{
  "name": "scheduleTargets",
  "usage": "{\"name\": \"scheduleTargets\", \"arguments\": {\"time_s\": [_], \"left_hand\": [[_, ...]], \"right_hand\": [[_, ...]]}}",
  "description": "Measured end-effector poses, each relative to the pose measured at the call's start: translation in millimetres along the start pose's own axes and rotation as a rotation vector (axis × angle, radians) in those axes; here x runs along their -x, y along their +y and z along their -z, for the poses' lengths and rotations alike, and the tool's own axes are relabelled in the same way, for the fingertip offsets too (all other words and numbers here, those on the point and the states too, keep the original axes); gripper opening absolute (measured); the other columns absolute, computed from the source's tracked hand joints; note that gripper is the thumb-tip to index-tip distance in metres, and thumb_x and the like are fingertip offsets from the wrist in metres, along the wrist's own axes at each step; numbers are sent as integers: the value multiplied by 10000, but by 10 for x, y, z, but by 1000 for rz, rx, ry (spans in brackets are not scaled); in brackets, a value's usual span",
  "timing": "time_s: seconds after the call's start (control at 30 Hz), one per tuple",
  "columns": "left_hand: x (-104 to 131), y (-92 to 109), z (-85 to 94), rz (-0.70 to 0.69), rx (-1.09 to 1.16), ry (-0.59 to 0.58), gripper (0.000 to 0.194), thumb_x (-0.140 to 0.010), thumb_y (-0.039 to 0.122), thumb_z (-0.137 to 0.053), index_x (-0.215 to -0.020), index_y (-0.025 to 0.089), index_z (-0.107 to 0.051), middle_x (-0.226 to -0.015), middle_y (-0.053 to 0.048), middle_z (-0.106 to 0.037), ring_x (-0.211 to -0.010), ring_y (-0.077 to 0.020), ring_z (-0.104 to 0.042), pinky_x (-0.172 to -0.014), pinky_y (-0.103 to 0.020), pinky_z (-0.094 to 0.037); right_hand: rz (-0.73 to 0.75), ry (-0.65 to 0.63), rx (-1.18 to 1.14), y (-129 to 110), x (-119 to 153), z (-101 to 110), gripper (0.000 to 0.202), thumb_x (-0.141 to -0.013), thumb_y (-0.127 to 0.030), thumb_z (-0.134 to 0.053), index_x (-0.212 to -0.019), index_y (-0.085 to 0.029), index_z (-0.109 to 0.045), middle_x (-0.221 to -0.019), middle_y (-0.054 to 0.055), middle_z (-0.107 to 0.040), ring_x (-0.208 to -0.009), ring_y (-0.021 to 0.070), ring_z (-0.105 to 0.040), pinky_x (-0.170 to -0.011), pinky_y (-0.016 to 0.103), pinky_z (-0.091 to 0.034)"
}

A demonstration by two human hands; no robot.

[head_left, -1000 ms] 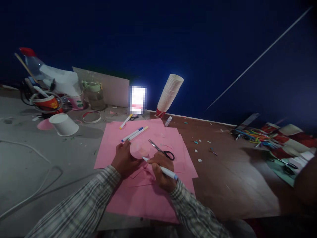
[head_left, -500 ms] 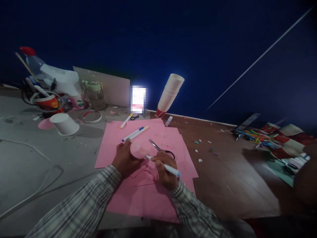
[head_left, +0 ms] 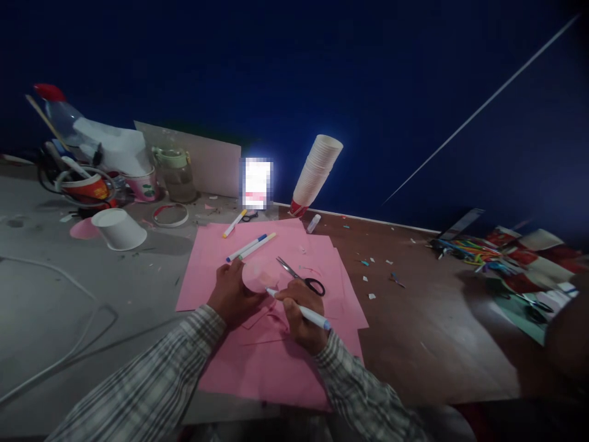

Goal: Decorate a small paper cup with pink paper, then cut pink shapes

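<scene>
My left hand grips a small round pink piece by its left and lower edge, over pink paper sheets. In my right hand is a white marker with a light blue end, its tip touching or very near the piece's lower right edge. Black-handled scissors lie partly open just beyond my right hand. Two markers, one blue-capped and one with a yellowish end, rest above my left hand. Thin pink strips lie between my hands.
A white paper cup and a glass jar stand left. Behind the sheets are a tall leaning cup stack, a glue stick and a bright blurred screen. Coloured pens, cups and scissors are at the right.
My right hand and the marker have shifted slightly left, and the tip is now closer to the pink piece. More of the scissors' handle shows. My left hand has barely moved.
</scene>
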State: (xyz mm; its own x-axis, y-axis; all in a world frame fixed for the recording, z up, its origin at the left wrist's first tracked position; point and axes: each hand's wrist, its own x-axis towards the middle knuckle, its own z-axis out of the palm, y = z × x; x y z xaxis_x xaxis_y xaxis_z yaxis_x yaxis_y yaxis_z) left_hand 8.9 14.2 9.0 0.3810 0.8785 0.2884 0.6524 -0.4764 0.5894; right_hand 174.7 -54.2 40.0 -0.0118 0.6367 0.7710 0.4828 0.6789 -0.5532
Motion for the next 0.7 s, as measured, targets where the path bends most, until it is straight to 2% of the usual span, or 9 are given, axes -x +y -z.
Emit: {"name": "scheduleTargets", "arguments": {"time_s": [0.1, 0.27, 0.47, 0.57, 0.7], "left_hand": [[2, 2, 4, 0, -26, -11, 328, -711, 349, -695, -996, 214, -607, -980, -64, -624, -988, -280, -589, -948, -467, -386], [10, -17, 0, -8, -16, -12, 351, -704, 334, -693, -1016, 200, -606, -1011, -75, -624, -995, -282, -596, -966, -478, -384], [5, -13, -12, -27, -52, 1, 314, -732, 401, -689, -981, 216, -645, -987, -79, -630, -991, -287, -589, -940, -465, -394], [8, -14, -18, -42, -56, 19, 309, -755, 421, -670, -988, 219, -649, -961, -71, -630, -965, -273, -596, -944, -457, -391], [11, -20, -22, -36, -57, 15, 341, -753, 433, -674, -1010, 211, -643, -974, -75, -630, -977, -276, -598, -958, -461, -389]], "right_hand": [[-21, 51, 40, 3, 13, -3, 255, -954, -210, -442, -857, -207, -677, -691, 28, -695, -603, 172, -611, -618, 345, -496], [-27, -39, 13, -24, 8, -1, 259, -944, -180, -435, -852, -191, -677, -706, 43, -702, -619, 176, -627, -628, 355, -500], [-86, 93, 12, 69, 45, 14, 245, -950, -208, -448, -856, -206, -674, -705, 35, -690, -630, 178, -617, -636, 352, -496], [-161, 87, -7, 108, 71, 12, 261, -961, -222, -438, -848, -202, -672, -702, 40, -679, -627, 176, -604, -601, 336, -483], [-180, 86, 40, 95, 66, 11, 265, -959, -232, -445, -835, -193, -675, -707, 47, -679, -637, 178, -604, -600, 334, -484]]}}
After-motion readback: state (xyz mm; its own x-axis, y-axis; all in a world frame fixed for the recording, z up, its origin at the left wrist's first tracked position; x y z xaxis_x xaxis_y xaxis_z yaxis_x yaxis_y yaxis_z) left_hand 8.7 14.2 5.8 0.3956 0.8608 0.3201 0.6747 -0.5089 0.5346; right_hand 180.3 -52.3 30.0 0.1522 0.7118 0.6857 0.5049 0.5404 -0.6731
